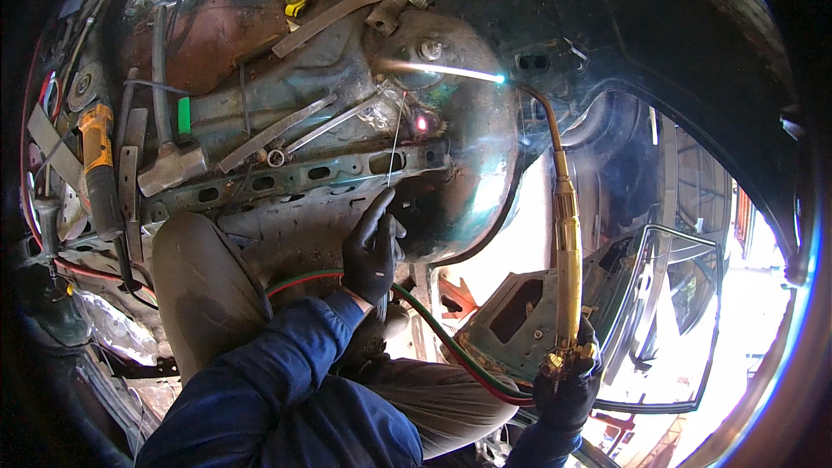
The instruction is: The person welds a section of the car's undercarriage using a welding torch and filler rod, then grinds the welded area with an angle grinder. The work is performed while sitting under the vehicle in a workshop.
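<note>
My left hand [373,251], in a dark glove, is closed on a thin filler rod [397,140]. The rod points up and away from my fingers, toward the rounded metal wheel arch [468,147]. My right hand [568,381], also gloved, grips a brass gas torch [568,269] near its valve knobs. Its bent copper neck curves up and left, and a bright flame [451,72] shoots leftward from the tip across the metal. A small pink glowing spot [422,123] shows on the bare metal patch near the rod's upper end.
A hammer [173,166], a yellow and black power tool [98,156], a wrench [325,132] and several metal strips lie on the bodywork at left. Red and green hoses [442,338] run past my legs toward the torch. A car door [520,312] stands at right.
</note>
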The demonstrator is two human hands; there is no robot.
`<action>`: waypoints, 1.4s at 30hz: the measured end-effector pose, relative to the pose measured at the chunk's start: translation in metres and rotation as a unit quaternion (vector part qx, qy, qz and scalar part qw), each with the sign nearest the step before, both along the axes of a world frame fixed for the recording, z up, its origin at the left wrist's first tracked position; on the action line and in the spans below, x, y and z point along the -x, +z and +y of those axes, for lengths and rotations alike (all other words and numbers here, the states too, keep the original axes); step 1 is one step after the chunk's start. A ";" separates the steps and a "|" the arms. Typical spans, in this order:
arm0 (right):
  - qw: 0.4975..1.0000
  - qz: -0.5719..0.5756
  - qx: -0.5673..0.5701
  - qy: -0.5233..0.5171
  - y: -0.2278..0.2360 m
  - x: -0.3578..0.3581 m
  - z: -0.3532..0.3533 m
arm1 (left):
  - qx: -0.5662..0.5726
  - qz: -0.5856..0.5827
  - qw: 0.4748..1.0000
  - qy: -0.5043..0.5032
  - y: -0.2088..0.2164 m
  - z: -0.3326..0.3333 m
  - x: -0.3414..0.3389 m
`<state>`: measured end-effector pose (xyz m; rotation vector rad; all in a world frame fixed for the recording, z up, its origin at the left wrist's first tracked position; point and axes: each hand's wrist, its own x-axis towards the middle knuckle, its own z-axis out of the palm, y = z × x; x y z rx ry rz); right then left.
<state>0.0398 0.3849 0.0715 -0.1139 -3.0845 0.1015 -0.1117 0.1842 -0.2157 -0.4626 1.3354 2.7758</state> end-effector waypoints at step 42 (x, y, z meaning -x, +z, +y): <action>0.963 -0.219 -0.135 -0.078 0.050 0.203 -0.149 | -0.155 -0.115 0.981 -0.040 -0.014 0.031 -0.002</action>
